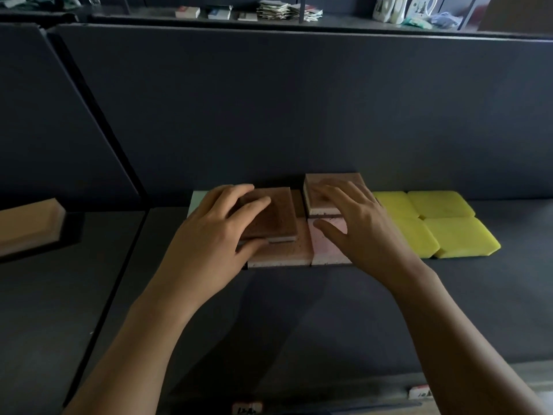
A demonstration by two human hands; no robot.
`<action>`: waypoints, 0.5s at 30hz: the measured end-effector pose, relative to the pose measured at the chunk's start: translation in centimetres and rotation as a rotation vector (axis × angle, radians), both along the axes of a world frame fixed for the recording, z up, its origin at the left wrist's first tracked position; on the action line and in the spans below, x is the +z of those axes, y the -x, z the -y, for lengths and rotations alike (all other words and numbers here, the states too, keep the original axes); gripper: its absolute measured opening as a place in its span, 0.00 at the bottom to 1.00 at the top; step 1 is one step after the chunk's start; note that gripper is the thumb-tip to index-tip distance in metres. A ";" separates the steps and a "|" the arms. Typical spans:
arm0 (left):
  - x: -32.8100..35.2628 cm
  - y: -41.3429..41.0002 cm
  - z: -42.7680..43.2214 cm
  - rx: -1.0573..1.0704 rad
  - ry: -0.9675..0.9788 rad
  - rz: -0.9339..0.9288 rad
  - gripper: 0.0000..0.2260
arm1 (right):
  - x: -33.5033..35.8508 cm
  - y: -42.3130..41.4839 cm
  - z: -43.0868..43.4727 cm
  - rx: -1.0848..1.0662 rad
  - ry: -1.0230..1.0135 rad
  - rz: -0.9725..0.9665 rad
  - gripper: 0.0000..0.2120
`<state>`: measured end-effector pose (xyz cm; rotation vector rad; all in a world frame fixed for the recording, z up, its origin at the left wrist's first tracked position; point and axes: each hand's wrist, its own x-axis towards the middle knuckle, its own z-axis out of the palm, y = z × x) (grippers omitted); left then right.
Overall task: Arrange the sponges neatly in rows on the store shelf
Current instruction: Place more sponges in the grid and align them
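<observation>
On the shelf (pixel 299 310), near its back edge, the left hand (pixel 215 226) grips a brown sponge (pixel 269 217), fingers curled over its top and thumb at its near side. That sponge lies askew on a pink sponge (pixel 284 253). The right hand (pixel 356 226) has its fingers spread, resting on a second brown sponge (pixel 332 179) and over another pink one (pixel 326 250). Four yellow sponges (pixel 449 223) lie in two rows toward the right edge, and a pale green sponge (pixel 197 199) shows behind the left hand.
</observation>
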<state>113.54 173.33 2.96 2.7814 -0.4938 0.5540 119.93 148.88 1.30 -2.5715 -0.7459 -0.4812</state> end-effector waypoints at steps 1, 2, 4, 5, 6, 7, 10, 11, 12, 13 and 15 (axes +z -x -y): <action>-0.1 -0.5 0.2 0.007 -0.001 -0.006 0.26 | -0.1 -0.5 0.0 -0.027 0.016 -0.008 0.26; -0.1 -1.0 0.5 0.015 -0.001 -0.015 0.26 | -0.2 -0.9 0.1 -0.048 0.035 -0.017 0.28; -0.2 -2.1 0.9 0.026 0.000 -0.038 0.25 | -0.5 -1.6 0.1 -0.082 0.077 -0.025 0.30; -0.2 -2.7 1.2 0.025 0.004 -0.051 0.25 | -0.5 -1.9 0.1 -0.096 0.095 -0.027 0.30; -0.3 -3.2 1.4 0.024 0.012 -0.068 0.25 | -0.6 -2.2 0.1 -0.106 0.106 -0.029 0.30; -0.4 -3.7 1.6 0.025 0.022 -0.090 0.26 | -0.6 -2.4 0.1 -0.110 0.111 -0.026 0.30; -0.6 -4.9 2.2 0.039 0.036 -0.154 0.26 | -0.7 -2.7 0.2 -0.110 0.116 -0.003 0.28; -0.7 -5.2 2.3 0.039 0.041 -0.166 0.26 | -0.7 -2.7 0.3 -0.106 0.116 0.004 0.27; -0.9 -5.5 2.5 0.037 0.047 -0.173 0.26 | -0.8 -2.8 0.4 -0.102 0.112 0.009 0.27; -1.0 -5.7 2.6 0.036 0.052 -0.176 0.26 | -0.9 -2.8 0.4 -0.099 0.104 0.010 0.27; -1.2 -6.1 2.8 0.038 0.049 -0.183 0.26 | -1.0 -2.8 0.5 -0.093 0.086 0.009 0.26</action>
